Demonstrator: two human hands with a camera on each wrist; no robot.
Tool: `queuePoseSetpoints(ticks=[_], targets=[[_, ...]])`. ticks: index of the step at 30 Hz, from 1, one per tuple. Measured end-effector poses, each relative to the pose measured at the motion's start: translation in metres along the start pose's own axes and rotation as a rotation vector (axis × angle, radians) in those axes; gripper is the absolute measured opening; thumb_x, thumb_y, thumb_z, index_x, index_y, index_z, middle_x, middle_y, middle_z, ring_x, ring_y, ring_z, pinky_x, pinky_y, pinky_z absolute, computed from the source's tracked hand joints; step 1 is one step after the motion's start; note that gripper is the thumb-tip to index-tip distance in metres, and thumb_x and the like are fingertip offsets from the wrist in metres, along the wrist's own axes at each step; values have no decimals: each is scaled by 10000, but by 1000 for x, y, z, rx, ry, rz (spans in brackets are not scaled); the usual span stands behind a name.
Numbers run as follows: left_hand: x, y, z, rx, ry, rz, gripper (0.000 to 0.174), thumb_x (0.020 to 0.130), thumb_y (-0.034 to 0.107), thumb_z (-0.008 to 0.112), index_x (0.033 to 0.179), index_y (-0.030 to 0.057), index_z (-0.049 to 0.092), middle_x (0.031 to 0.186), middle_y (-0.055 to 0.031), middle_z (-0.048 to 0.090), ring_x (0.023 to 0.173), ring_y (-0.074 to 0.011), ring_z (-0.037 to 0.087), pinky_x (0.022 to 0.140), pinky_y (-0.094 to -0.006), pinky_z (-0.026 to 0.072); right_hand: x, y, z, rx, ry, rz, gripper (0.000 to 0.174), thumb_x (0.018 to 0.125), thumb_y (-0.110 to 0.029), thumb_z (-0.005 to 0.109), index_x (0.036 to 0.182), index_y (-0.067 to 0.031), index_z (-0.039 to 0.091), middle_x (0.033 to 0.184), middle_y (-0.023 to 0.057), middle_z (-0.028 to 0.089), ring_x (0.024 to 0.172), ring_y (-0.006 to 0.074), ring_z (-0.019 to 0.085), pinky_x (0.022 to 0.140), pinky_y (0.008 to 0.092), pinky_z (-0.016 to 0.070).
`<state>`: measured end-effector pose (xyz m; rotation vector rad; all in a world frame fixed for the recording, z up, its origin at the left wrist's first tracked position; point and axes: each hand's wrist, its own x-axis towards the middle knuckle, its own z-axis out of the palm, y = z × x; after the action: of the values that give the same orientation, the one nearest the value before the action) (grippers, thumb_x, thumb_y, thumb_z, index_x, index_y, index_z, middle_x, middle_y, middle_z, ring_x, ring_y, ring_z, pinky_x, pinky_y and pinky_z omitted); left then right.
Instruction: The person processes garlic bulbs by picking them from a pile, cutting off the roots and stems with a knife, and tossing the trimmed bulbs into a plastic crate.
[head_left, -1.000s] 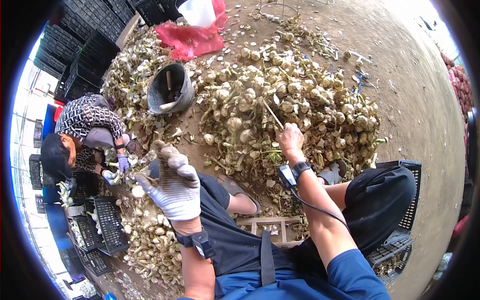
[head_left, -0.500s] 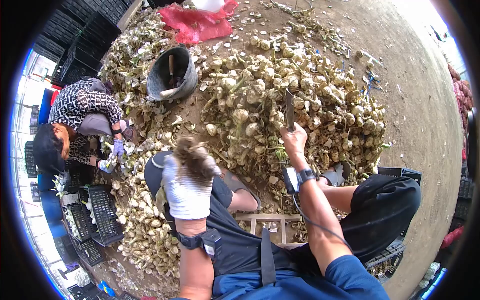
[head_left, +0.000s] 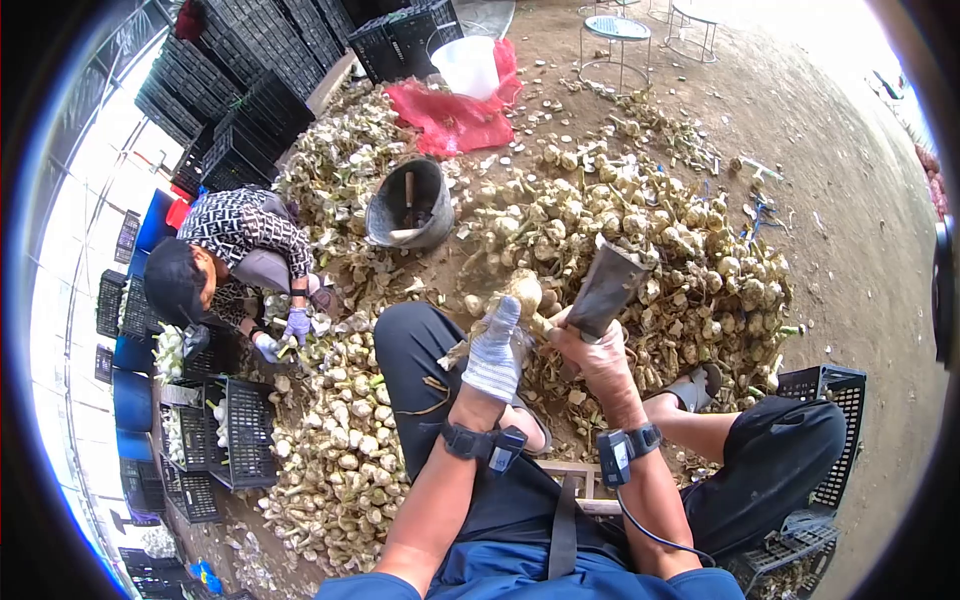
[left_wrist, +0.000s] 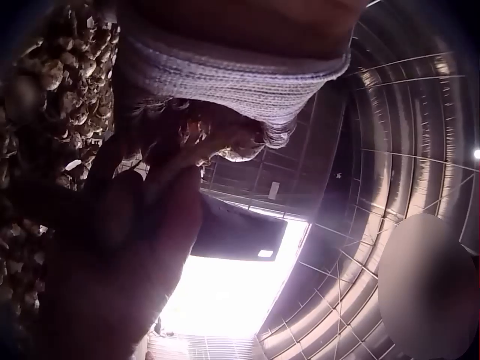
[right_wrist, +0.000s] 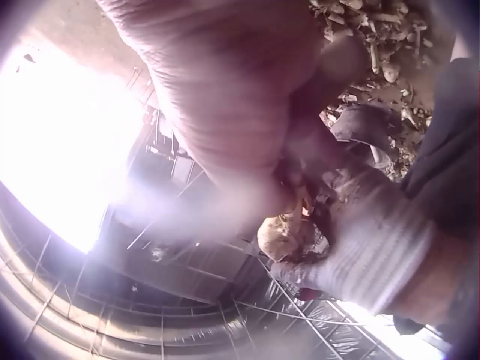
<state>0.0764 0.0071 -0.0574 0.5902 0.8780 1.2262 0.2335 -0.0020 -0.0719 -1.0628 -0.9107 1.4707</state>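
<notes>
My left hand (head_left: 495,360), in a white knit glove, grips a garlic bulb (head_left: 523,290) with its root end up and its stalk pointing down toward my lap. Close beside it on the right, my bare right hand (head_left: 597,365) holds a broad-bladed knife (head_left: 607,288), its dark blade tilted up and away from me. Both hands meet over the near edge of a heap of untrimmed garlic (head_left: 690,250). In the right wrist view the pale bulb (right_wrist: 281,236) shows between the bare hand and the glove (right_wrist: 382,247). The dark blade (left_wrist: 240,229) appears in the left wrist view.
A pile of trimmed bulbs (head_left: 335,450) lies left of my knee. Beyond stand a dark bucket (head_left: 410,205) with a wooden-handled tool and a red mesh bag (head_left: 450,115). Another person (head_left: 235,240) bends over garlic at left, near black crates (head_left: 245,430). A crate (head_left: 835,400) stands at right.
The left hand, raised at the left with dirty fingers up, has come right and forward to the knife. It now shows a garlic bulb. The blade has turned its broad side to view.
</notes>
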Motion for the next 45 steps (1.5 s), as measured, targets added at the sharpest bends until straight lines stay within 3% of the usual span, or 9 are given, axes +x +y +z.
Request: queuePoseSetpoints(ticks=[11,16,18,22,25,27,31,38,45], targets=[[2,1,-20,258,-207,333,484,877,319,770,1219,26,590,1005,-41,708,909,-158,674,814,-299,546,5,-27,-5,-862,164,-725,212,748,-73,758,748,-40,548,732,118,553,656,334,594,567,395,467],[16,-24,-49,1180,-211,824,319,886,181,677,1188,97,625,1083,-23,689,970,-169,658,895,-337,518,-2,-38,10,-1090,15,-830,254,661,-87,765,811,-64,561,802,98,562,695,306,619,610,405,491],[17,-15,-54,1832,-233,1288,327,863,190,675,1181,126,630,1106,-22,681,1019,-192,645,963,-369,486,-2,-35,13,-1173,-22,-835,287,637,-111,769,845,-86,572,832,85,564,712,283,624,628,404,495],[9,-5,-45,1524,-316,929,275,867,230,670,1126,145,632,1067,-17,678,1003,-203,630,997,-399,449,-1,-29,14,-1164,-41,-836,260,636,-103,761,817,-87,575,801,67,564,694,280,624,615,400,494],[4,-4,-52,1059,-375,479,378,957,210,633,1298,82,531,1208,-37,648,1127,-154,613,1052,-368,450,0,-27,12,-1137,-70,-841,240,642,-96,751,809,-86,579,788,66,571,694,289,632,608,404,496],[12,-16,-56,973,-356,543,438,926,170,677,1306,45,501,1175,-44,659,1080,-148,630,1016,-339,474,1,-23,8,-1142,-76,-835,232,648,-93,745,806,-86,576,789,69,576,697,295,637,606,404,497],[5,-12,-45,464,-289,214,570,854,138,755,1326,25,456,1125,-56,669,1019,-142,650,944,-298,517,6,-11,3,-1136,-60,-842,216,660,-97,734,794,-89,565,794,77,578,689,299,639,597,403,499],[6,-18,-44,524,-307,261,574,828,128,764,1310,27,469,1126,-73,666,1039,-150,642,934,-303,519,10,4,-3,-1039,3,-841,209,699,-134,733,781,-84,547,775,90,557,659,302,632,563,405,489],[18,-21,-27,1686,-410,1098,129,834,223,633,947,161,637,905,-32,654,853,-208,623,854,-390,464,14,24,-12,-855,129,-866,229,705,-112,736,719,-54,515,662,119,491,569,335,556,504,384,429]])
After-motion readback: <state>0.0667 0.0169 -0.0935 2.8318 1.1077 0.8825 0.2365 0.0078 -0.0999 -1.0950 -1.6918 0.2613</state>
